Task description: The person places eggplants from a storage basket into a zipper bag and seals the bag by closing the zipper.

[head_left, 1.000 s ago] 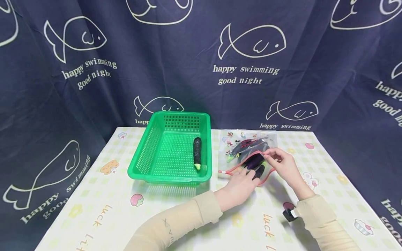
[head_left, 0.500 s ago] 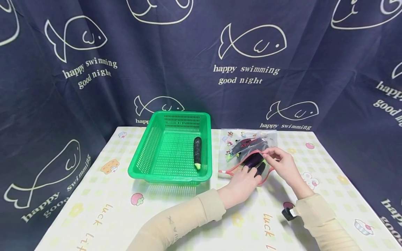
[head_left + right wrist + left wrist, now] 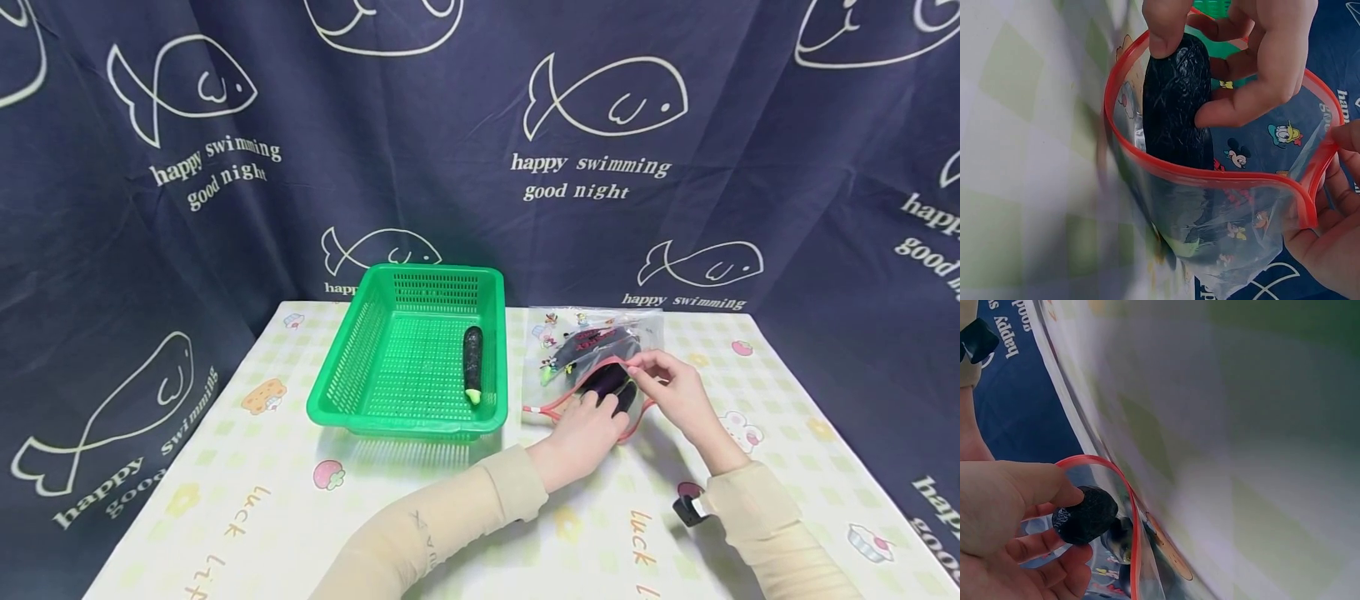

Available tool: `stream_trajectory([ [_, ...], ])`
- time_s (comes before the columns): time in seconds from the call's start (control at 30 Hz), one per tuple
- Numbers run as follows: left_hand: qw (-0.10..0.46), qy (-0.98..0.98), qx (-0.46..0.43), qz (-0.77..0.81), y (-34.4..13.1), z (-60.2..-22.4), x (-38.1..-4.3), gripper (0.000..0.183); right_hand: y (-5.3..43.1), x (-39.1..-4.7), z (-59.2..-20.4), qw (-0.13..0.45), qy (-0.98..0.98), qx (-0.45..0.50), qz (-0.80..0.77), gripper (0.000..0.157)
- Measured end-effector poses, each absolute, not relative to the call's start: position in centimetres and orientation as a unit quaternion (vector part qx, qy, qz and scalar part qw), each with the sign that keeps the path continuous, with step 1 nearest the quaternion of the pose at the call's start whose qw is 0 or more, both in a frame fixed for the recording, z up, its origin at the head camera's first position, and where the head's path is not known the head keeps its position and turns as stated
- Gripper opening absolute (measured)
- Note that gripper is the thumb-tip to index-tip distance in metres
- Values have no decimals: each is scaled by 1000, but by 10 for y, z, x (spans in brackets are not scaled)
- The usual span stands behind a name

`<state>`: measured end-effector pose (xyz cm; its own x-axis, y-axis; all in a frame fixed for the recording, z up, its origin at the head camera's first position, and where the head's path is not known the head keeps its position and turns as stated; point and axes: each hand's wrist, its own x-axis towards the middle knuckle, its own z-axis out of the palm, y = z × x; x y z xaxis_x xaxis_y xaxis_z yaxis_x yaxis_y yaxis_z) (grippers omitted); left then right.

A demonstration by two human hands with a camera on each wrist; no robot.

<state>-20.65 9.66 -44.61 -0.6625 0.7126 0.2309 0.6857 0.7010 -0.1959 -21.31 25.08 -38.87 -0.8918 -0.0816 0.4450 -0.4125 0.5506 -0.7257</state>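
My left hand (image 3: 581, 433) reaches into the mouth of a clear zip bag (image 3: 536, 358) with a red rim. Between thumb and fingers it grips a dark, bumpy zucchini (image 3: 1175, 103), whose blunt end (image 3: 1085, 515) faces the left wrist camera. The zucchini's lower part lies inside the bag, behind the plastic. My right hand (image 3: 671, 396) pinches the bag's red rim (image 3: 1310, 187) at its right side and holds the mouth apart. A purple eggplant (image 3: 609, 381) shows in the opening, and more dark vegetables lie deeper under the printed plastic.
Left of the bag stands a green perforated basket (image 3: 322, 408). Another dark zucchini (image 3: 472, 362) with a pale green end lies along its right side. Both rest on a checked tablecloth (image 3: 420, 475), with a dark blue fish-print curtain (image 3: 450, 167) behind.
My left hand has shifted slightly right and forward over the bag's mouth, still gripping the zucchini. The right hand has stayed at the rim, and the basket stands where it was.
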Motion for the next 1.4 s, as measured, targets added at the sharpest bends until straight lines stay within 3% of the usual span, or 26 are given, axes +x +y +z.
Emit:
stream_trajectory([
  [0.83, 141, -921, -360, 46, 113, -450, -218, 15, 251, -214, -388, 178, -862, 140, 454, 11],
  [1.4, 139, -925, -349, 53, 117, -456, -225, 25, 250, -215, -389, 179, -861, 140, 455, 10],
])
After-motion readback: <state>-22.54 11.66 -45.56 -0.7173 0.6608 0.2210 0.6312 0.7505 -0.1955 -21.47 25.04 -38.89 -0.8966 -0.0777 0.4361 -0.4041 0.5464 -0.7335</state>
